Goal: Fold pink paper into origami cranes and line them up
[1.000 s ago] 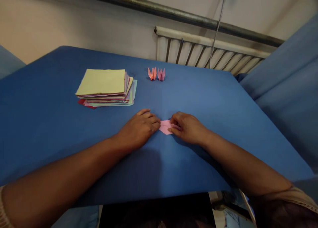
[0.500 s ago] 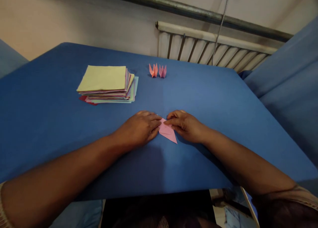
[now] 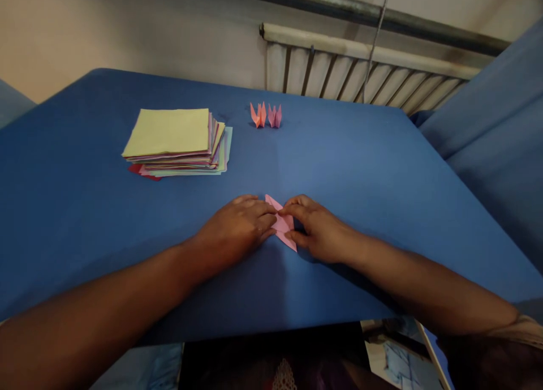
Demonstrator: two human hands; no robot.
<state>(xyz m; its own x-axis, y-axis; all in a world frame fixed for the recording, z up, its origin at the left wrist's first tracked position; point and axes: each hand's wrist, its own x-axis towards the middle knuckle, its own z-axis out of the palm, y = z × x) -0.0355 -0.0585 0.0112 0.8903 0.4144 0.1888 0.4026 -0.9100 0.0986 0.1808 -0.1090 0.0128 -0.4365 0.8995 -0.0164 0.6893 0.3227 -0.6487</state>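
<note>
Between my hands, on the blue-covered table (image 3: pixel 190 299), lies a small piece of folded pink paper (image 3: pixel 283 225) with pointed ends toward the far left and near right. My left hand (image 3: pixel 241 226) rests across its left side, fingers together and pressing it. From the right, my right hand (image 3: pixel 316 226) grips the paper, its forefinger near the middle and its thumb at the lower right edge. Parts of the paper are hidden under the fingers of both hands.
At the left is a thick stack of coloured paper (image 3: pixel 169 132), yellow on top, with a red sheet (image 3: pixel 144 172) sticking out below. Two folded paper figures, one orange (image 3: pixel 258 115) and one pink (image 3: pixel 275 116), stand farther back. Behind the table is a radiator (image 3: pixel 331 70).
My right thumb has moved to the lower right edge of the pink paper. More of the paper's far tip shows between my hands. The view has shifted slightly.
</note>
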